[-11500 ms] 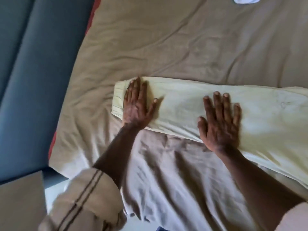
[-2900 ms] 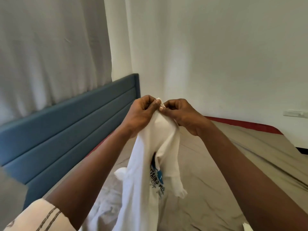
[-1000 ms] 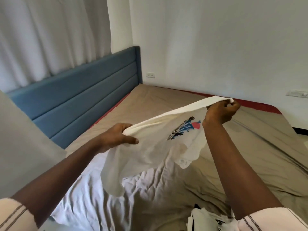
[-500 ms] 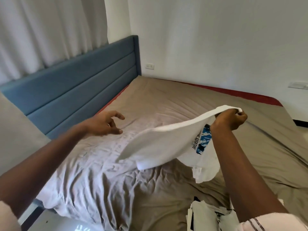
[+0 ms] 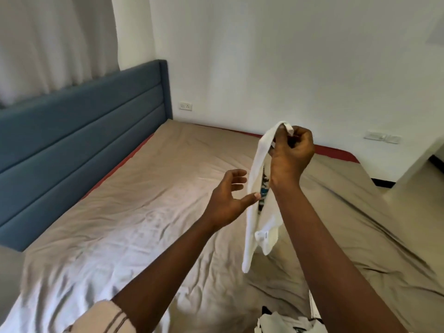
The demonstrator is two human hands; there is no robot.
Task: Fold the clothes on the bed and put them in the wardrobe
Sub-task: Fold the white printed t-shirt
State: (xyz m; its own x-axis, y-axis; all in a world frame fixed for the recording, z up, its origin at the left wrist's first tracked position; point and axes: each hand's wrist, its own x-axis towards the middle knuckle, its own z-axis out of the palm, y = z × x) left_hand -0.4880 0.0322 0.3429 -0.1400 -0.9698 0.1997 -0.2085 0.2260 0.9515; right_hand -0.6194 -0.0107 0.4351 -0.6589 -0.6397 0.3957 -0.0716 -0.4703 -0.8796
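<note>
A white T-shirt (image 5: 252,212) with a blue printed graphic hangs in the air above the bed, limp and narrow. My right hand (image 5: 292,157) grips its top edge, fingers curled round the cloth at about chest height. My left hand (image 5: 229,198) is beside the hanging shirt on its left, fingers spread, the thumb tip touching the fabric edge. Another white garment (image 5: 288,323) with black marks lies crumpled on the bed near me at the bottom edge of the view.
The bed's tan sheet (image 5: 156,200) is wrinkled and spreads across the view. A blue padded headboard (image 5: 79,140) runs along the left, under a white curtain (image 5: 52,39). A white wall with sockets stands behind.
The shirt was stretched between both hands, then my left hand let go. It now hangs straight down from my raised right hand, and my left hand has come back beside it.
</note>
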